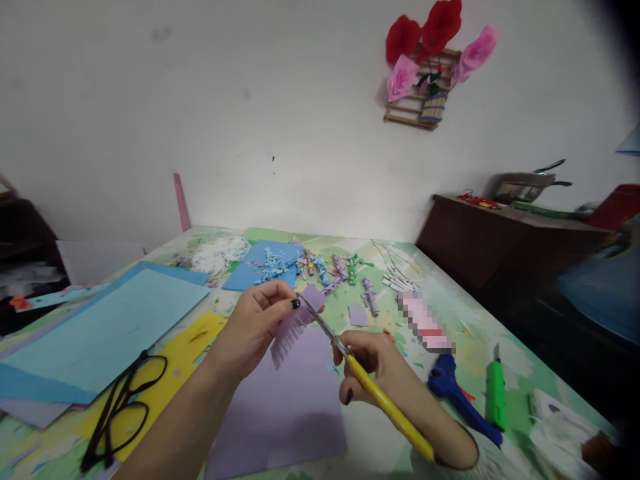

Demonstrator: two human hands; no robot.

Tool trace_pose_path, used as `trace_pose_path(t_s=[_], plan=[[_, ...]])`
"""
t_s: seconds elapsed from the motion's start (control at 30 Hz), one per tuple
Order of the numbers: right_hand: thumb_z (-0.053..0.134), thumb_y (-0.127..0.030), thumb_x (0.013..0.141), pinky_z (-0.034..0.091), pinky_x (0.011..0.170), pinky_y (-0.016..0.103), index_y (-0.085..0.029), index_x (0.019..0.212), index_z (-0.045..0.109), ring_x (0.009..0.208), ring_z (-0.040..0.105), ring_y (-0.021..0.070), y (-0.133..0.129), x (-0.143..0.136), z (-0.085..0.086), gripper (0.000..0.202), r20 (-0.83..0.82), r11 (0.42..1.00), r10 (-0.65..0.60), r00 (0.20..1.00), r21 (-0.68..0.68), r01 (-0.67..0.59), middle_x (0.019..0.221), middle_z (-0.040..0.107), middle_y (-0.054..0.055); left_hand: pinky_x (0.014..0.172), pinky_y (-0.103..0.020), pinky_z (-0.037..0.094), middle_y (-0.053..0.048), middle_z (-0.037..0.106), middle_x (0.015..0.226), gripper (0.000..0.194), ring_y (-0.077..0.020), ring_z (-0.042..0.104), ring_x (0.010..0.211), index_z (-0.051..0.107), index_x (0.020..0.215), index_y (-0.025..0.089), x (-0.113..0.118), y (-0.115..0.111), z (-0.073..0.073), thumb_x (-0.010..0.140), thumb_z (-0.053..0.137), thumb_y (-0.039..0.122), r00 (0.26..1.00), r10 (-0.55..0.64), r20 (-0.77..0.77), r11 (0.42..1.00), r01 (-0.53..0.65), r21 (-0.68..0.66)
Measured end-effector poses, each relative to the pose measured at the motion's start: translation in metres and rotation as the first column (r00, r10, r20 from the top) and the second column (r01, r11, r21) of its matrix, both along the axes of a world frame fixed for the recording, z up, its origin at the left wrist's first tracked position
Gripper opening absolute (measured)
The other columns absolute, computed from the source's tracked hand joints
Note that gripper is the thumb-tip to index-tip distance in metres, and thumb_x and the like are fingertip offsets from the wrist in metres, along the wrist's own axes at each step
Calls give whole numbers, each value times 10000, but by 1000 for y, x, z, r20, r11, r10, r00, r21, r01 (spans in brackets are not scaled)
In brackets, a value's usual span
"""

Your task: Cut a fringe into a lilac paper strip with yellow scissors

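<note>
Thumb and fingers of my left hand [260, 323] pinch a purple paper strip [290, 328], whose lower edge is cut into a fine fringe. In my right hand [373, 363] are scissors [387, 405] with long yellow handles. Their metal blades reach up to the strip, close to my left thumb; whether they are parted there I cannot tell. Beneath both hands lies a large purple sheet [285, 413] on the table. A small purple square [358, 315] and a rolled purple paper piece [370, 297] sit beyond my right hand.
Blue sheets [115, 327], a yellow sheet [165, 380] and black glasses [125, 407] are on the left. A blue glue gun [463, 397] and a green-handled cutter [496, 393] lie on the right. Behind are white strings [220, 255] and blue paper scraps [275, 265].
</note>
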State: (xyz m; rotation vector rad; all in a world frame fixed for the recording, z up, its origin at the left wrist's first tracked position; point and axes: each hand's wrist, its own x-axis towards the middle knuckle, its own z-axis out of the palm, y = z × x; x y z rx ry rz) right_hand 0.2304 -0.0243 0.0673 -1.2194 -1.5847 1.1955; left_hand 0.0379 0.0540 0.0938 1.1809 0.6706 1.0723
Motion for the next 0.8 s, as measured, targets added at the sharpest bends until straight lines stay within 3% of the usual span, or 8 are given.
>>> trace_pose_path(t_s=[0.23, 0.57, 0.8], plan=[[857, -522, 569, 254, 444, 221, -195, 667, 514, 498, 396, 110, 0, 0, -1, 484, -3, 1000, 0, 1000, 7, 0, 531, 421, -67, 516, -221, 394, -10, 659, 593, 164, -135, 577, 564, 597, 613, 174, 0, -1, 1, 701, 723, 232, 1000, -1, -7, 1000, 1, 7], [873, -422, 584, 234, 442, 214, -187, 651, 532, 497, 367, 101, -1, 0, 0, 419, 26, 1000, -24, 999, 18, 23, 532, 363, -80, 492, -215, 379, -3, 637, 562, 176, -124, 550, 531, 594, 591, 176, 1, 0, 3, 685, 729, 239, 1000, 3, -10, 1000, -3, 13], [870, -436, 583, 219, 448, 221, -181, 639, 534, 513, 330, 98, 0, -1, 1, 425, 40, 999, -32, 999, 35, 30, 556, 357, -74, 466, -202, 354, 6, 623, 548, 172, -103, 510, 494, 598, 598, 174, 0, -1, 4, 681, 728, 254, 1000, 9, -12, 1000, -9, 6]])
